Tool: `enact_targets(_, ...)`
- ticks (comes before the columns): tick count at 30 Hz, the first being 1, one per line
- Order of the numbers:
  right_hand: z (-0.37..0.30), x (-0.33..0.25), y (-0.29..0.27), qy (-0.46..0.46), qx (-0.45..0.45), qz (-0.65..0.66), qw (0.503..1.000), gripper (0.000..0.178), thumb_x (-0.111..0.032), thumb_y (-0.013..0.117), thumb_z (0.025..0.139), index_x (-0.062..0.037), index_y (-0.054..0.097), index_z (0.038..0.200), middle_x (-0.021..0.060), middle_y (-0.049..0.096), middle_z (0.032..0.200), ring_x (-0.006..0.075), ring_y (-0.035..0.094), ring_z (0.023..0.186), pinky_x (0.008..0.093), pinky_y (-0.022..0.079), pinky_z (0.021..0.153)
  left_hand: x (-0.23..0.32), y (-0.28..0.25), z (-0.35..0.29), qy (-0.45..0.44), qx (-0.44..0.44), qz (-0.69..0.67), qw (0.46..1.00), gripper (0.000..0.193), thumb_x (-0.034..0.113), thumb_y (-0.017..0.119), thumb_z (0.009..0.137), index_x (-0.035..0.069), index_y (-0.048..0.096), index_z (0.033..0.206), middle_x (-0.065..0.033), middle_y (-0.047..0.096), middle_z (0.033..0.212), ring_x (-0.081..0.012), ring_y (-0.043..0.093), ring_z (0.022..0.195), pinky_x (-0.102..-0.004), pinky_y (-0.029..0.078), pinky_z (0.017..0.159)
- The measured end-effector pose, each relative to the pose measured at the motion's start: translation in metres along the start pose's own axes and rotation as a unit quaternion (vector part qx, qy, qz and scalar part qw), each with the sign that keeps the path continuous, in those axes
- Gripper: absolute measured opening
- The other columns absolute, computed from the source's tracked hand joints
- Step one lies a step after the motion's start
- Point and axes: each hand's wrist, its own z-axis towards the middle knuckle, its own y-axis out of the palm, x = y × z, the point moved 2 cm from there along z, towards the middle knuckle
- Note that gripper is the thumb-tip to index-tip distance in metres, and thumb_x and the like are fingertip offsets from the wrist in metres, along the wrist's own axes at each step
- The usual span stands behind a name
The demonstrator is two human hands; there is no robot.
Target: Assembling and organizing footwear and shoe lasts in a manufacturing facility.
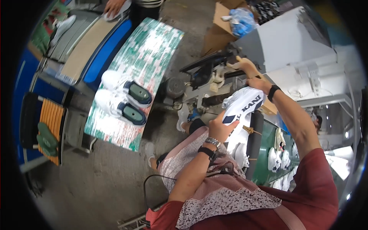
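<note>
My left hand (pixel 222 128) is closed around the navy-collared end of a white sneaker (pixel 247 101) with dark lettering on its side. My right hand (pixel 257 83) grips the other end, its fingers partly hidden. Right beside that hand, a tan foot-shaped form (pixel 249 66), resembling a shoe last, sticks up; whether it sits in the sneaker I cannot tell. Below the sneaker, near my lap, more white shoe parts (pixel 240 153) show. To the left, two white sneakers (pixel 109 101) with navy collars and green insoles stand side by side on a table (pixel 153 42).
At the upper left, another person's hand (pixel 114 7) rests on a white thing beside a conveyor (pixel 86 50). Green insoles (pixel 46 138) lie on an orange slatted rack (pixel 53 111). Ahead are a metal machine (pixel 207 73) and a cardboard box (pixel 217 30). Several white shoes (pixel 273 159) stand at right.
</note>
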Motion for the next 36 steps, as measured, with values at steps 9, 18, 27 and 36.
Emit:
enact_targets(9, -0.118, -0.100, 0.108, 0.015, 0.147, 0.480, 0.865, 0.075, -0.056, 0.062, 0.100, 0.0120, 0.060, 0.131, 0.0234, 0.068, 0.129, 0.0304, 0.066, 0.116, 0.0399, 0.052, 0.097, -0.030, -0.110, -0.070, 0.171, -0.117, 0.204, 0.957, 0.053, 0.040, 0.092, 0.070, 0.005, 0.076, 0.107, -0.0152, 0.077, 0.093, -0.0337, 0.075, 0.083, -0.0402, 0.061, 0.075)
enact_targets(18, -0.083, -0.150, 0.149, -0.140, 0.077, 0.977, 0.142, 0.045, -0.031, 0.073, 0.095, 0.0006, 0.065, 0.126, 0.0121, 0.073, 0.115, 0.0252, 0.072, 0.102, 0.0404, 0.059, 0.093, -0.057, -0.220, -0.176, 0.062, -0.226, 0.541, 0.808, 0.062, 0.070, 0.081, 0.069, 0.009, 0.076, 0.081, -0.0170, 0.071, 0.071, -0.0357, 0.071, 0.061, -0.0471, 0.056, 0.055)
enact_targets(27, -0.244, -0.054, 0.264, -0.040, 0.384, 0.804, 0.452, 0.117, -0.022, 0.089, 0.077, 0.0020, 0.015, 0.164, 0.0218, 0.033, 0.162, 0.0265, 0.035, 0.149, 0.0376, 0.027, 0.123, -0.046, -0.075, -0.126, 0.152, -0.190, 0.535, 0.809, 0.055, 0.047, 0.091, 0.068, 0.006, 0.076, 0.102, -0.0157, 0.074, 0.089, -0.0344, 0.072, 0.076, -0.0439, 0.058, 0.064)
enact_targets(36, -0.384, -0.036, 0.576, 0.606, 0.344, 0.457, 0.553, 0.120, -0.009, 0.083, 0.074, -0.0101, 0.007, 0.166, 0.0305, 0.050, 0.145, 0.0480, 0.060, 0.123, 0.0484, 0.051, 0.100, -0.076, 0.196, -0.044, 0.360, -0.214, 0.514, 0.749, 0.079, 0.021, 0.087, 0.073, -0.004, 0.053, 0.140, -0.0209, 0.061, 0.133, -0.0408, 0.057, 0.121, -0.0504, 0.047, 0.102)
